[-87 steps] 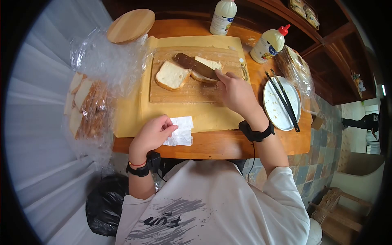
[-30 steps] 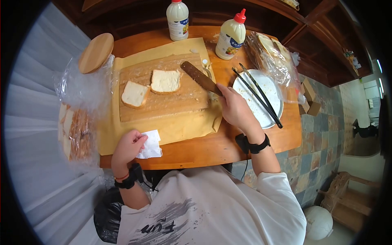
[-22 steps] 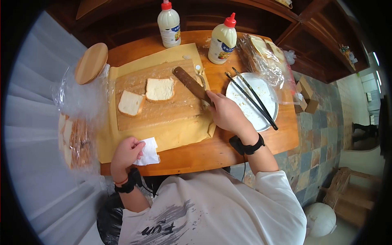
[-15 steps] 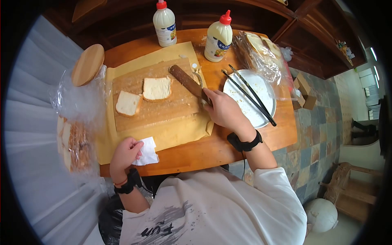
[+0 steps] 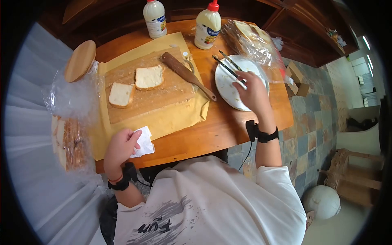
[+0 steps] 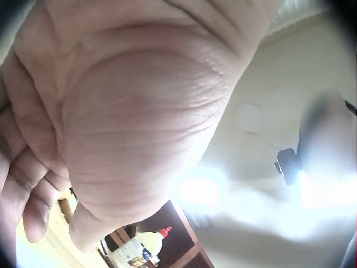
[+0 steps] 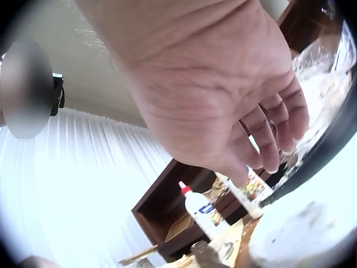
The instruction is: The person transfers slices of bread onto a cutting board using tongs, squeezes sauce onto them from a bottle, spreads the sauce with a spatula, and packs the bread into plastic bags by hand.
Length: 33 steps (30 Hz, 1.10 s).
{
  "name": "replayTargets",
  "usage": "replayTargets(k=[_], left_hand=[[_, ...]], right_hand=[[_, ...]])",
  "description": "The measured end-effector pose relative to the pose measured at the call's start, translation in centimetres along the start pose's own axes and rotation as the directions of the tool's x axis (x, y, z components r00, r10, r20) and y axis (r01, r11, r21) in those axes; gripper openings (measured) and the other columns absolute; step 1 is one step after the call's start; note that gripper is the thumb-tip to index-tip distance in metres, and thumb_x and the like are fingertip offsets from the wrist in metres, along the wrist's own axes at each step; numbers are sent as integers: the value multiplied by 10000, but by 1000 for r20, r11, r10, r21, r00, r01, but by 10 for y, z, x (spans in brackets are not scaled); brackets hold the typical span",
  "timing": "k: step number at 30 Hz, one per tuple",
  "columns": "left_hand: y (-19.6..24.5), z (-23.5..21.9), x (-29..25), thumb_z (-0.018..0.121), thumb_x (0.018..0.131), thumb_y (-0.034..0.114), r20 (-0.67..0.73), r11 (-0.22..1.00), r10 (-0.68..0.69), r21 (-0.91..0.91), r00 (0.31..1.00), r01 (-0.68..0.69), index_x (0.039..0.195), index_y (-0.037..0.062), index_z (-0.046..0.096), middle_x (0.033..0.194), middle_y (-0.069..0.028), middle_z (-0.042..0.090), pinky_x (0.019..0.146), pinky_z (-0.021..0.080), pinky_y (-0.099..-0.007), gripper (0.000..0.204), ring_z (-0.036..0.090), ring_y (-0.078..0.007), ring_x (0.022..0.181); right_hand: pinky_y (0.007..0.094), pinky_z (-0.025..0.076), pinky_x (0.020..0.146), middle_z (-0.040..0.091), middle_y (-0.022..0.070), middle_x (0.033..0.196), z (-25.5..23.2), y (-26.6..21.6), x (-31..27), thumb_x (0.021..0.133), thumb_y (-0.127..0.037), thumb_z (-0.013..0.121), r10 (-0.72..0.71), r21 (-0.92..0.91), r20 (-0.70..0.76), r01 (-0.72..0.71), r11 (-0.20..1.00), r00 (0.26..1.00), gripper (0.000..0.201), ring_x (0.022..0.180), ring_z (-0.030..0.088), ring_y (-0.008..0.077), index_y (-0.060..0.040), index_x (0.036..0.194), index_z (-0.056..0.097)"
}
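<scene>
My right hand [image 5: 255, 94] hovers above a white plate [image 5: 233, 98], its fingers loosely bent beside the black tongs [image 5: 225, 66] lying there. The hand hides the tongs' joined end. In the right wrist view, a dark arm of the tongs [image 7: 321, 137] passes near the fingertips. A wooden spatula [image 5: 182, 72] rests with its blade on the cutting board [image 5: 152, 105] and its handle past the board's edge. Two bread slices lie on the board, one left [image 5: 121, 95] and one right [image 5: 149, 77]. My left hand [image 5: 118, 148] rests loosely on a white paper napkin [image 5: 144, 143] at the table's front.
Yellow paper [image 5: 169, 118] lies under the board. Two squeeze bottles, one left [image 5: 154, 20] and one red-capped right [image 5: 208, 30], stand behind. Bagged bread sits at the left [image 5: 71, 143] and back right [image 5: 253, 41]. A round wooden lid [image 5: 80, 61] is at the back left.
My right hand has let go of the spatula, leaving it on the board, and moved right over the plate and tongs. My left hand has stayed at the napkin. The camera view has shifted.
</scene>
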<state>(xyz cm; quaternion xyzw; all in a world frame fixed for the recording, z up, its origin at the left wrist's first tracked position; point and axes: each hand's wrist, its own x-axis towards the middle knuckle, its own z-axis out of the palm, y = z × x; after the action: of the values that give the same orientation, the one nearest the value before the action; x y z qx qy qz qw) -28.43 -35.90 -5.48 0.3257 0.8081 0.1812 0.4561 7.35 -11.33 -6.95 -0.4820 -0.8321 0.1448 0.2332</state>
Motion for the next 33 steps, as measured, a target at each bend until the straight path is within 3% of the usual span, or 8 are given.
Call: replayTargets(k=[4,6,10,15,22,26,29,33], left_hand=[[30,6,11,692,1005,260,0,930,367,-24,930,-367,912,-15,627,761,-91,705,552,461,-294,297,611,-132,598],[61,11,19,701,995,245,10,807,590,12,808,-590,913,-24,633,760,-96,699,550,452,-312,289,611,-135,604],[159,23,2,689,1003,160,163,736,637,159,753,-658,921,3,613,687,6,590,558,385,-246,192,503,-51,622],[239,69,32,719,975,273,163,477,838,244,520,-845,924,12,636,692,-68,625,617,467,-321,279,588,-159,641],[306,151,64,737,935,300,84,326,911,455,405,-828,1004,42,670,906,-155,740,728,558,-442,275,720,-371,878],[319,194,87,747,913,263,90,210,950,524,298,-825,1096,64,661,1047,-152,732,774,582,-485,284,725,-380,914],[329,215,109,617,932,117,50,148,975,585,218,-797,987,24,706,930,-206,745,693,612,-466,139,757,-384,854],[337,219,114,577,909,53,86,115,973,627,215,-770,926,32,733,931,-188,750,667,612,-459,159,763,-361,825]], right_hand=[[455,529,939,720,165,1119,-20,31,-15,834,-160,815,109,-222,-100,-130,966,989,414,1064,649,387,-41,1220,729],[452,534,960,718,153,1123,-19,45,-19,822,-187,820,158,-299,-61,-169,939,985,409,1110,630,395,-40,1196,743],[475,551,876,727,134,1026,-9,49,-22,826,-254,793,119,-291,-52,-129,948,992,244,1066,647,367,-77,993,773],[477,533,838,708,184,1014,-36,40,-40,891,-160,738,251,-200,-48,-256,946,967,238,971,661,407,-32,1092,740],[416,531,785,723,224,993,-117,64,-132,909,-125,735,491,126,54,-493,861,870,275,873,691,360,37,1127,691],[378,536,803,729,195,986,-131,91,-168,910,-103,733,621,143,-100,-606,783,778,305,885,698,276,42,1174,685],[374,538,804,732,200,976,-125,100,-173,907,-112,736,599,152,-191,-580,800,777,316,883,707,278,49,1174,684],[379,546,806,735,218,962,-115,98,-157,912,-129,731,637,208,-162,-605,769,754,305,878,720,313,44,1160,690]])
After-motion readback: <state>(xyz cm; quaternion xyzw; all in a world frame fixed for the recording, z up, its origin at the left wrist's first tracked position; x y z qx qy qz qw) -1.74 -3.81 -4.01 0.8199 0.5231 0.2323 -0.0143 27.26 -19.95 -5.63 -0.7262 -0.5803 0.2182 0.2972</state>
